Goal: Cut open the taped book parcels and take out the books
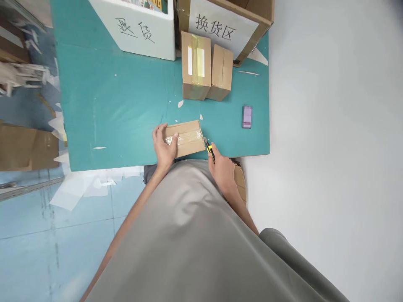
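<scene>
A small brown cardboard box (pixel 188 144) with clear tape along its top lies at the front edge of the green table (pixel 126 105). Wrapped round its left end is my left hand (pixel 165 147), the thumb on top and the fingers at the far side. My right hand (pixel 220 165) is closed on a black and yellow utility knife (pixel 210 151). The knife's tip is at the right end of the box; whether it touches the cardboard I cannot tell.
Two taped cartons (pixel 196 67) (pixel 222 72) stand before a large cardboard box (pixel 226 25). A white foam box (pixel 147 33) is at the back left. A phone (pixel 247 116) lies at the right. Paper scraps dot the table; a white wall (pixel 330 126) borders it.
</scene>
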Demonstrator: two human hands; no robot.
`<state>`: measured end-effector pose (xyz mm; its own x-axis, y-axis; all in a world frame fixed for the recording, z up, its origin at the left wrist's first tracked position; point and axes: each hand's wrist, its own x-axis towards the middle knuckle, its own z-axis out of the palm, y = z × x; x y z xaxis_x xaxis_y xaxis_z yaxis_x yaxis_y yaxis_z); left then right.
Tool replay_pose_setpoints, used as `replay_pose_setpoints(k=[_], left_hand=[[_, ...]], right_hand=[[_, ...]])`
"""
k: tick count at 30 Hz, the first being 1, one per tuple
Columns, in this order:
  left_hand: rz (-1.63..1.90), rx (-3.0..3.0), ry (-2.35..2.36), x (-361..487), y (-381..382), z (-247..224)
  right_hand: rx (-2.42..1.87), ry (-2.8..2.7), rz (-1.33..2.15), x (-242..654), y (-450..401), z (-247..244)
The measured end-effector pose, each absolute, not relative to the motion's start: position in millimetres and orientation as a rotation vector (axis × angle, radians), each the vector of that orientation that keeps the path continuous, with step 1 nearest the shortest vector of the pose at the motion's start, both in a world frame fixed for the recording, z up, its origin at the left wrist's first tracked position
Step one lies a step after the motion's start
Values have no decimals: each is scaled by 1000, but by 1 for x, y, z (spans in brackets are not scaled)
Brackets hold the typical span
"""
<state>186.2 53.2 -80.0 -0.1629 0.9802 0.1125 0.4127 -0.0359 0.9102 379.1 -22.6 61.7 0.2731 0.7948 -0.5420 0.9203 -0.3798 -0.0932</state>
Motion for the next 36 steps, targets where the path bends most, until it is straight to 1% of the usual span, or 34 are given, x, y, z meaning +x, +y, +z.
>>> replay_pose_setpoints(k=[4, 9, 14, 20, 27, 36], left_hand=[[1163, 1495, 1644, 186, 54, -79], [1158, 1504, 1656, 187, 54, -79], [1149, 1481, 1668, 187, 54, -80], [1137, 1485, 1673, 189, 55, -79], [1131, 1502, 1689, 190, 55, -76], [1086, 1482, 1653, 192, 49, -81]], right_hand=[[2237, 1619, -734, 372, -13, 67], [2198, 1629, -743, 377, 3, 56], [2137, 1635, -748, 383, -8, 57], [2197, 1668, -778, 377, -4, 64], [2210, 1666, -702, 365, 29, 42], [2069, 1597, -728, 374, -3, 52]])
